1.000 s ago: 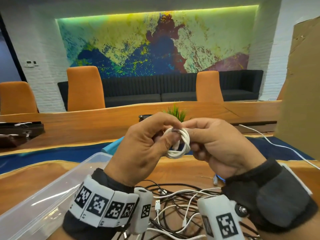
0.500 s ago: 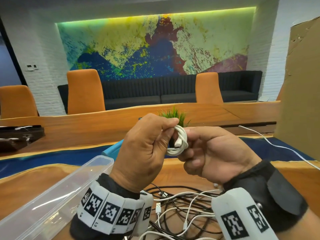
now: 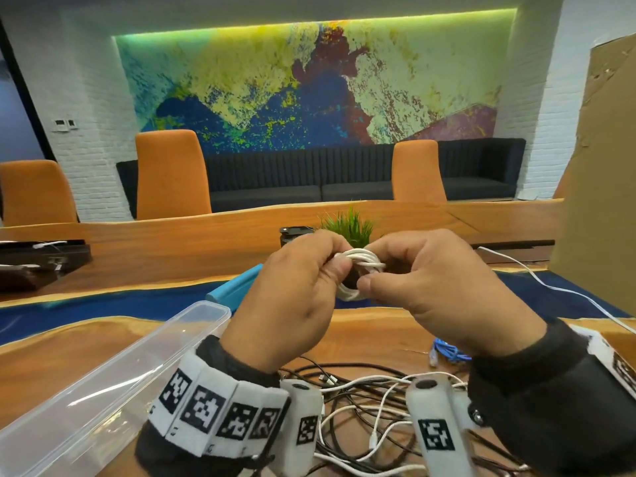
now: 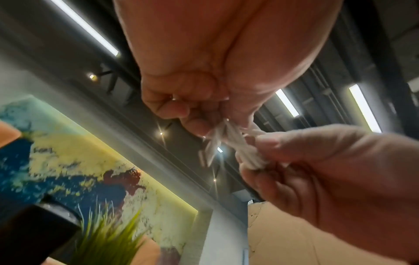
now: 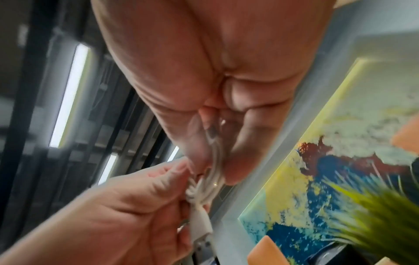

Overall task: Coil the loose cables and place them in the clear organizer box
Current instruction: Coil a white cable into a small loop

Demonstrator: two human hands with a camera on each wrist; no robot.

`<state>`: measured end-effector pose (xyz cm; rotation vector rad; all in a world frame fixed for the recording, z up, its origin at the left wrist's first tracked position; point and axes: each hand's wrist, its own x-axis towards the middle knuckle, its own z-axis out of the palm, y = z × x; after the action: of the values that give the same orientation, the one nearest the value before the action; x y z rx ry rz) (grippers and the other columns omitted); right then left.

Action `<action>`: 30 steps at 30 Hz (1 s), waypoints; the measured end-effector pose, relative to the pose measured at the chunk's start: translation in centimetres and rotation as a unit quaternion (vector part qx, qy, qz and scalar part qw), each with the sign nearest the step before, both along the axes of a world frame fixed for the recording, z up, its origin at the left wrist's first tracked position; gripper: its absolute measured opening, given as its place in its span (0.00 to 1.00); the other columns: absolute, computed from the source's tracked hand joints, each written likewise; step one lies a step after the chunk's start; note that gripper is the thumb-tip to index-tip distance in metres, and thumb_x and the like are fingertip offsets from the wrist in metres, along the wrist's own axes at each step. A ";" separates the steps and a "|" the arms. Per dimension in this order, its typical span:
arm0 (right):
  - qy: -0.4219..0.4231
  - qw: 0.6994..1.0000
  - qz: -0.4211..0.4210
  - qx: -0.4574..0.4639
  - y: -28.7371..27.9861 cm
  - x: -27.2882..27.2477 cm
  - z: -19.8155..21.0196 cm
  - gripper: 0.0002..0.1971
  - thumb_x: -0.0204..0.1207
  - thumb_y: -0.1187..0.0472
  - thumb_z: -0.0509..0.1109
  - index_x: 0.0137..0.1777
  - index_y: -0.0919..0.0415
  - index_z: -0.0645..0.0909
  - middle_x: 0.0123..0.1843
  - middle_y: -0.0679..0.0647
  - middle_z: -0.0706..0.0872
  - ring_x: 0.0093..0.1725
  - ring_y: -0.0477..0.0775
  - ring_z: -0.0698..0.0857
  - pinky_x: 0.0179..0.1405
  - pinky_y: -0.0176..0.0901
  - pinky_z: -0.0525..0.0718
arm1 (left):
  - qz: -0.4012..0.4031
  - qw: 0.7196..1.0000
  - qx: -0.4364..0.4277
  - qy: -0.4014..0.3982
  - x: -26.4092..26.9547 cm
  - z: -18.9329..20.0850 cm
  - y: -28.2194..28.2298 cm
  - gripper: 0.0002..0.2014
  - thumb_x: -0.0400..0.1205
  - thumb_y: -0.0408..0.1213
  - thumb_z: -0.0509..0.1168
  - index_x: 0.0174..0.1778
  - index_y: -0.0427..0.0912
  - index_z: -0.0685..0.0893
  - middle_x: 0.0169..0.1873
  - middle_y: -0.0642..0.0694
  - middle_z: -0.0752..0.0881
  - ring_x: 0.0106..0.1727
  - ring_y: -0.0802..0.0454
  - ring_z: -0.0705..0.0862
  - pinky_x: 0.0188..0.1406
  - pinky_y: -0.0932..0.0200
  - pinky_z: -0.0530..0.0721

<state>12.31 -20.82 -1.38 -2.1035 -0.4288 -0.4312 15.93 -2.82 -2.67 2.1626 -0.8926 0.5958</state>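
A small coiled white cable [image 3: 358, 270] is held up in the air between both hands, above the table. My left hand [image 3: 303, 287] pinches its left side with thumb and curled fingers. My right hand [image 3: 430, 287] grips its right side, thumb at the lower loop. In the left wrist view the white cable [image 4: 229, 141] is blurred between the fingertips. The right wrist view shows the cable [image 5: 204, 188] with its white USB plug [image 5: 200, 224] hanging down. The clear organizer box [image 3: 113, 383] lies open on the table at lower left. A tangle of loose black and white cables [image 3: 364, 414] lies under my wrists.
A blue cable [image 3: 447, 352] lies right of the tangle. A long white cable [image 3: 550, 287] runs off to the right past a cardboard sheet [image 3: 599, 201]. A teal object [image 3: 234, 287], a small green plant [image 3: 347, 225] and a black device [image 3: 296, 234] sit behind my hands.
The coil has turned from upright to lying more flat between the hands. The right hand has shifted its grip, with the thumb now at the lower loop.
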 end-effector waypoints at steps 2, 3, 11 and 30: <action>-0.049 0.999 0.003 -0.016 -0.2 0.2 -0.2 0.09 0.74 0.61 0.77 0.52 0.48 0.89 0.42 0.45 0.91 0.44 0.47 0.89 0.44 0.47 0.90 | -0.037 0.997 -0.036 0.049 0.2 0.0 0.5 0.08 0.89 0.40 0.59 0.51 0.53 0.83 0.38 0.52 0.87 0.40 0.54 0.84 0.37 0.57 0.82; -0.073 0.997 0.008 -0.006 -0.2 0.2 -0.3 0.11 0.75 0.62 0.76 0.55 0.49 0.89 0.43 0.44 0.91 0.44 0.45 0.89 0.43 0.44 0.90 | -0.057 0.994 -0.064 0.075 0.4 0.0 0.6 0.08 0.89 0.40 0.59 0.51 0.51 0.84 0.38 0.48 0.88 0.41 0.50 0.85 0.39 0.53 0.84; -0.069 0.985 0.051 0.148 0.2 0.3 -0.4 0.08 0.80 0.64 0.69 0.54 0.64 0.87 0.42 0.60 0.92 0.42 0.56 0.92 0.37 0.48 0.92 | -0.182 0.939 -0.212 0.201 1.2 -0.8 0.4 0.14 0.85 0.42 0.58 0.56 0.41 0.87 0.49 0.40 0.90 0.52 0.41 0.87 0.59 0.44 0.85; 0.082 0.954 0.091 0.275 0.6 -0.2 0.2 0.15 0.81 0.55 0.66 0.51 0.67 0.85 0.36 0.59 0.86 0.33 0.53 0.85 0.32 0.46 0.85 | -0.045 0.992 -0.035 -0.113 -0.3 0.2 -0.1 0.12 0.87 0.45 0.60 0.46 0.46 0.87 0.34 0.55 0.84 0.37 0.54 0.82 0.35 0.51 0.80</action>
<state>12.15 -20.19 -1.23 -1.5296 -0.3516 -0.2291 15.67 -2.91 -2.45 2.0066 -1.0674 0.8257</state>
